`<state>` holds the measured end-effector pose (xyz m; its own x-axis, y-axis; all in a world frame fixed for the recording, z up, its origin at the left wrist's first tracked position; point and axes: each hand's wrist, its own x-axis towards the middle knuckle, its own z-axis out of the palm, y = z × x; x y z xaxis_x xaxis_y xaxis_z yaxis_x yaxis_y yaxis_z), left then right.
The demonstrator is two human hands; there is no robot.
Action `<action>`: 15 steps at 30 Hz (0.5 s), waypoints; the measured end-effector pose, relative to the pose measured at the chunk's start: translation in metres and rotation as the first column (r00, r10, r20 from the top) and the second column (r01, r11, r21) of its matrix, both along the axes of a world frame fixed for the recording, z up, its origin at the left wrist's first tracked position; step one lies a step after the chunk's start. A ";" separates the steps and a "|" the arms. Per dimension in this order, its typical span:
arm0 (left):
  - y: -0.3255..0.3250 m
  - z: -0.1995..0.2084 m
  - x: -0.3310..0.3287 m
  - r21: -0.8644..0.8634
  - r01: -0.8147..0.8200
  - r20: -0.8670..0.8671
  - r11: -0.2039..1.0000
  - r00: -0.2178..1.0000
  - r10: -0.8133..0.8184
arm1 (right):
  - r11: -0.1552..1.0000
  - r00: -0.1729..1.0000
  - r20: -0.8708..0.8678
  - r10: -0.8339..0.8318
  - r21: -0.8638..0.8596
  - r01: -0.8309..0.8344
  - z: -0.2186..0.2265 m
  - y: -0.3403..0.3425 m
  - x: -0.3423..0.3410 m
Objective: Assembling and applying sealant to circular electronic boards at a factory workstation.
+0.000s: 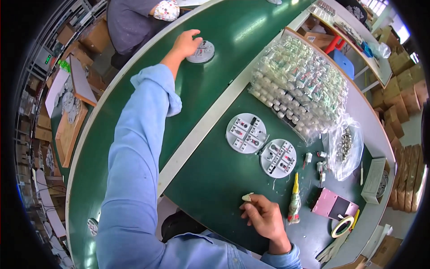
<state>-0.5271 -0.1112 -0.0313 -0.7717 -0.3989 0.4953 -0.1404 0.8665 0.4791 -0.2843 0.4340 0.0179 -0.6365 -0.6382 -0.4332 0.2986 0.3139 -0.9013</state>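
Note:
My left arm stretches far across the green strip at the left. My left hand (pixel 186 44) is open beside a round grey disc (pixel 202 52), its fingers spread at the disc's left edge. Whether a fingertip touches the disc is hard to tell. Low over the near tabletop is my right hand (pixel 264 216), loosely curled with thumb and fingers apart. A pale finger cot (pixel 247 197) seems to cover one fingertip. Ahead of this hand lie two round grey discs, one on the left (pixel 246 133) and one on the right (pixel 278 158), both with small parts mounted on their faces.
A yellow-handled screwdriver (pixel 295 197) lies right of my right hand. Beyond are small white components (pixel 320 167), a pink case (pixel 333 204) and a tape roll (pixel 342 227). A large bag of parts (pixel 300 85) sits behind. A pale rail (pixel 204 130) divides the surfaces; another person (pixel 130 27) sits opposite.

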 end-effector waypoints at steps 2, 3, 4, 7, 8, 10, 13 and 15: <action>-0.007 -0.001 -0.018 0.255 0.096 0.209 0.962 0.966 -0.152 | 0.999 1.000 0.023 -0.014 0.039 0.013 0.000 0.005 -0.003; -0.008 -0.004 -0.020 0.262 0.101 0.217 0.960 0.963 -0.161 | 0.999 1.000 0.018 -0.013 0.038 0.012 -0.001 0.008 -0.002; -0.014 -0.001 -0.020 0.253 0.119 0.229 0.960 0.957 -0.179 | 1.000 1.000 0.010 -0.005 0.027 0.005 -0.003 0.008 -0.003; -0.021 0.005 0.000 0.083 0.217 0.215 0.973 0.949 -0.230 | 0.998 1.000 -0.003 0.017 0.063 -0.016 -0.004 0.008 -0.010; -0.011 0.004 0.015 -0.058 0.281 0.181 0.958 0.947 -0.267 | 0.992 1.000 -0.001 0.022 0.125 -0.022 0.000 0.011 -0.005; -0.007 0.027 0.064 -0.013 0.261 0.140 0.965 0.956 -0.257 | 0.997 1.000 0.024 0.012 0.081 -0.014 0.005 -0.002 -0.011; 0.069 0.074 0.169 -0.173 0.159 0.093 0.972 0.985 -0.145 | 1.000 0.999 0.028 -0.015 0.022 0.014 0.004 -0.001 -0.012; 0.139 0.083 0.219 -0.173 0.221 0.098 0.960 0.974 -0.207 | 0.998 0.862 -0.506 -0.023 0.037 0.048 0.005 0.012 -0.018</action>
<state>-0.3083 0.0279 0.0520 -0.8683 -0.1292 0.4788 0.0270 0.9517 0.3058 -0.3027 0.4456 0.0227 -0.7978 -0.5982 -0.0752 -0.1815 0.3573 -0.9162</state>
